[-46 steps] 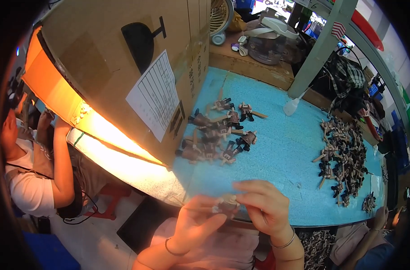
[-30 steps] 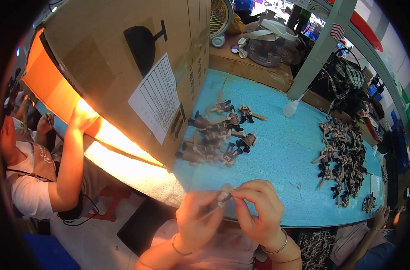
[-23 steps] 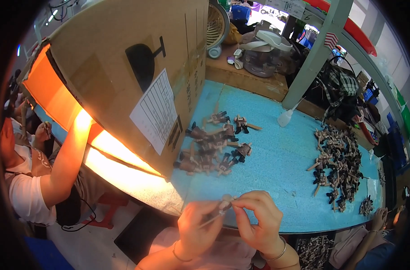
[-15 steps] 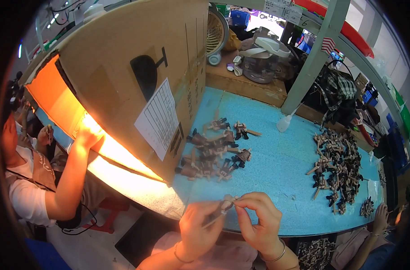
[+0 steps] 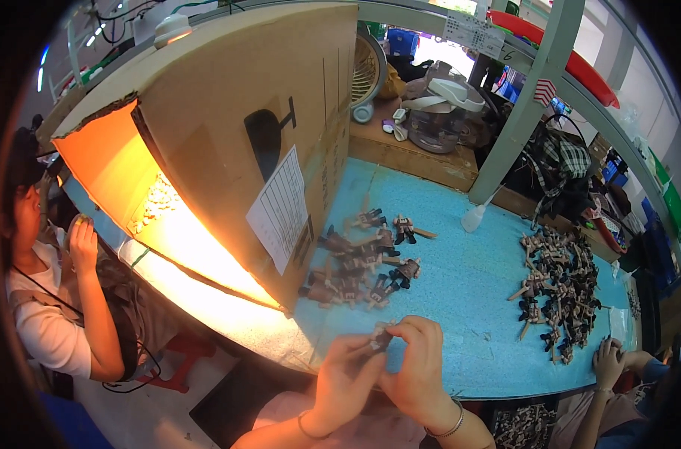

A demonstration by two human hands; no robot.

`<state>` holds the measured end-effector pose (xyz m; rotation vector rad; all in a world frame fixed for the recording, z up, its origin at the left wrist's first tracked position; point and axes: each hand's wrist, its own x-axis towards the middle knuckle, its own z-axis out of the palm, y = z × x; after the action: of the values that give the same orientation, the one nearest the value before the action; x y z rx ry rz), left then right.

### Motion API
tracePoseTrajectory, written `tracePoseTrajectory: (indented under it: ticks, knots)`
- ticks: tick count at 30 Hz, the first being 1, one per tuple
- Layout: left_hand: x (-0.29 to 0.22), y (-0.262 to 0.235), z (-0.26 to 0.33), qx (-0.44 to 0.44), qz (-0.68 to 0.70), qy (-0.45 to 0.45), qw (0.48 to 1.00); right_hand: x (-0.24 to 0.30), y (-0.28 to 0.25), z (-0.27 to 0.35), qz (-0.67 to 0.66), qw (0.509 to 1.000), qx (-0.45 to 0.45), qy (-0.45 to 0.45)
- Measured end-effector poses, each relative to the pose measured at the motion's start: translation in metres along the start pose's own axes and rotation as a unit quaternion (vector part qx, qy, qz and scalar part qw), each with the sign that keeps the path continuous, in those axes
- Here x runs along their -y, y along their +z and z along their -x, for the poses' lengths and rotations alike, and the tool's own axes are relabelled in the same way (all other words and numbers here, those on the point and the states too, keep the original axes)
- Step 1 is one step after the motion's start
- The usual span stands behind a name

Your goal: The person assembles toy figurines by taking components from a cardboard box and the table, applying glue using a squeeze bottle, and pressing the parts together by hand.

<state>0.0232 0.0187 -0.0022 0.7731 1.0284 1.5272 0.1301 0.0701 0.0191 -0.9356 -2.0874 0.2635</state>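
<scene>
Near the front edge of the blue tabletop (image 5: 460, 314), a small toy figure (image 5: 382, 337) with pale and dark parts is held between both hands. My left hand (image 5: 346, 378) grips it from the left, fingers curled. My right hand (image 5: 417, 365) closes on it from the right, thumb and fingertips pinching; its lower part is hidden by the fingers. Just beyond my hands lies a loose group of similar figures (image 5: 367, 266), brown, pale and black, several with flat sticks jutting out. A larger pile of such figures (image 5: 557, 288) is at the right.
A big cardboard box (image 5: 228, 97) stands at the left, lit orange inside, with small pieces in it. A co-worker (image 5: 52, 299) sits beyond it; another person's hand (image 5: 608, 363) rests at the right edge. A white-tipped tool (image 5: 474, 218), a fan (image 5: 367, 71) and a metal post (image 5: 524, 97) are behind.
My right fingers have closed in nearer my left hand around the figure. The left co-worker's hand has come out of the box. The hand at the right has moved onto the table edge.
</scene>
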Motion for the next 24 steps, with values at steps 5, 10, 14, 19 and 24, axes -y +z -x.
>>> tracePoseTrajectory:
  ticks: [5, 10, 14, 19, 24]
  knots:
    - [-0.018, -0.015, -0.01, 0.09, -0.229, 0.219, 0.944, -0.018, -0.014, 0.012, -0.23, 0.966, 0.031, 0.117]
    - [-0.024, -0.016, -0.016, 0.175, -0.278, 0.276, 0.903, -0.021, -0.014, 0.016, -0.391, 0.913, 0.055, 0.103]
    - [-0.024, -0.012, -0.009, 0.118, -0.277, 0.267, 0.915, -0.023, -0.011, 0.012, -0.432, 0.893, 0.069, 0.102]
    - [-0.026, -0.009, -0.011, 0.095, -0.266, 0.274, 0.919, -0.021, -0.005, 0.015, -0.444, 0.887, 0.044, 0.119]
    - [-0.025, -0.011, -0.01, 0.072, -0.298, 0.295, 0.905, -0.014, -0.002, 0.014, -0.432, 0.891, 0.035, 0.134]
